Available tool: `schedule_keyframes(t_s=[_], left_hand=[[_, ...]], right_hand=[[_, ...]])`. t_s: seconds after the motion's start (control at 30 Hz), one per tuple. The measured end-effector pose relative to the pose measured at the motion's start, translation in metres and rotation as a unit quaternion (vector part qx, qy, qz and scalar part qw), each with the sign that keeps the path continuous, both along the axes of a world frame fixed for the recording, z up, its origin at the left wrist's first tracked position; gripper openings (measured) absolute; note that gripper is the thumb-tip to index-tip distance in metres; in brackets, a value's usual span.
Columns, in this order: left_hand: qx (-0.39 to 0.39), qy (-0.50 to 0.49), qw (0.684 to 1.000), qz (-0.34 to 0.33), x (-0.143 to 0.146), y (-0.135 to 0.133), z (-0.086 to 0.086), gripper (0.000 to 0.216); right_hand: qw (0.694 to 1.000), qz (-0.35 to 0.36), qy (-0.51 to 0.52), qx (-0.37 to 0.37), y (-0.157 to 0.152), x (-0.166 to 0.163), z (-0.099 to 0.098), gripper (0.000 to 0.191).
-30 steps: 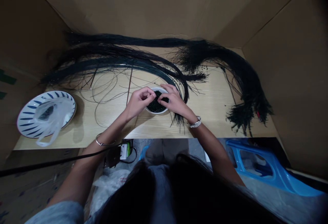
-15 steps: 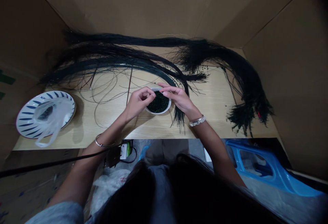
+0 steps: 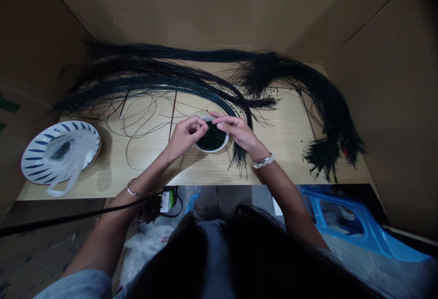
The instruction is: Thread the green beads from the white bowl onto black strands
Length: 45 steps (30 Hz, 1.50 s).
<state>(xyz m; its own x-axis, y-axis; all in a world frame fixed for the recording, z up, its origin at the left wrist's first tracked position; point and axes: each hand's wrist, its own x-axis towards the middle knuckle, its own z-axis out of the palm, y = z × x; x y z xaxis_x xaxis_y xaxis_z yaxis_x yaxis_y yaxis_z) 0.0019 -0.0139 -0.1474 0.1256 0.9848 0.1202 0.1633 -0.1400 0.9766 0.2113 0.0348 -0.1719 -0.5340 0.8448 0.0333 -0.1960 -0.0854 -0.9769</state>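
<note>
A small white bowl (image 3: 221,144) of dark beads sits at the middle of the wooden table (image 3: 284,148). My left hand (image 3: 186,135) hovers at the bowl's left rim with fingers pinched together on something too small to make out. My right hand (image 3: 236,130) is at the bowl's right rim, thumb and forefinger pinched toward the left hand; a thin dark strand seems to run between them. Long bundles of black strands (image 3: 164,78) arc across the table behind the bowl.
A blue-striped plate (image 3: 37,153) with a clear plastic bag (image 3: 66,155) lies at the left. Another black strand bundle (image 3: 328,121) drapes to the right edge. Cardboard walls (image 3: 219,7) enclose the table. A blue plastic stool (image 3: 362,226) stands below right.
My right hand lifted out of the bowl's beads and now pinches above its rim toward the left hand. The left hand has barely moved.
</note>
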Motion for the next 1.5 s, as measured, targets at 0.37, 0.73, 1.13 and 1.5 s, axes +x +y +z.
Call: schedule_keyframes(t_s=[0.37,0.73,1.13,1.5], left_hand=[[0.007,-0.003,1.0,-0.004,0.0,0.0,-0.004,0.02],[0.008,0.005,1.0,-0.001,0.0,0.0,-0.004,0.019],[0.029,0.02,0.999,0.001,-0.001,0.0,-0.007,0.017],[-0.005,-0.007,1.0,-0.004,0.001,-0.001,-0.002,0.022]], right_hand=[[1.0,-0.005,-0.008,0.019,0.001,0.0,0.0,0.024],[0.999,-0.01,-0.016,0.04,0.0,-0.001,0.001,0.024],[0.968,-0.082,-0.133,0.197,-0.001,0.001,0.01,0.027],[0.993,-0.036,-0.072,0.083,-0.003,-0.002,0.008,0.03]])
